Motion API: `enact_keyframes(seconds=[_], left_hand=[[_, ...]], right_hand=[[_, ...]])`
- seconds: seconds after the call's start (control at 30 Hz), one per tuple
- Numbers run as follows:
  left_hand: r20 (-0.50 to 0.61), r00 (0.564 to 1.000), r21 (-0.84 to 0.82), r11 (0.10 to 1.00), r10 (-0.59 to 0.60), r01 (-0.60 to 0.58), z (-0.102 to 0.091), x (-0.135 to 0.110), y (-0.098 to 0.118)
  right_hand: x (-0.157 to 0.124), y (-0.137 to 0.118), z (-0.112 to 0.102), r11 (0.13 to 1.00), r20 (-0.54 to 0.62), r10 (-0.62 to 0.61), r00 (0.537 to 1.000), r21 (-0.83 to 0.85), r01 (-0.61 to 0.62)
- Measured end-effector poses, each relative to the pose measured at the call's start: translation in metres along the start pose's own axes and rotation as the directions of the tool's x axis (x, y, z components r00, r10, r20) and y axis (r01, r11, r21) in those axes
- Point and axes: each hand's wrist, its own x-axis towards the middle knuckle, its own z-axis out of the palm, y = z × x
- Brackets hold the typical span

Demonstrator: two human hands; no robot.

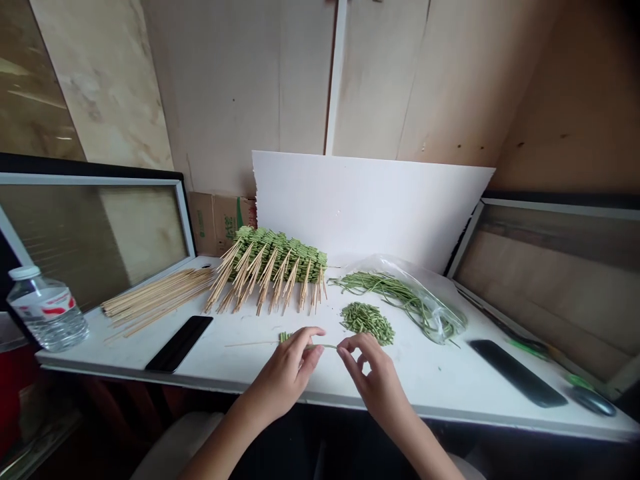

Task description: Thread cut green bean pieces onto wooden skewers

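A thin green garlic scape [327,346] stretches between my two hands above the front part of the white table. My left hand [290,367] pinches one end, and my right hand [373,373] closes its fingertips on the other. Just behind my left hand is a bamboo skewer [250,344] with short green pieces [284,337] at its right end, partly covered by the fingers; whether that hand touches it I cannot tell. Beyond my right hand lies a heap of cut scape pieces [367,321].
Filled skewers [285,257] are stacked at the back, near bare skewers [160,293]. Long scapes [385,285] stick out of a clear plastic bag [440,313]. A phone [180,343] and water bottle [47,310] stand left; a dark flat object [517,372] lies right.
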Motion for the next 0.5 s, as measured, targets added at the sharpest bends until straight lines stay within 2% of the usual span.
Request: enact_keyframes(seconds=[0.27,0.5], left_hand=[[-0.011,0.997,0.009,0.997,0.081,-0.081,0.003,-0.001,0.004],[0.051,0.991,-0.030,0.992,0.126,-0.124,0.001,-0.003,0.009]], right_hand=[[-0.003,-0.006,0.001,0.991,-0.035,-0.135,0.990,-0.010,0.135],[-0.003,-0.011,0.000,0.986,0.024,-0.163,0.986,0.032,0.162]])
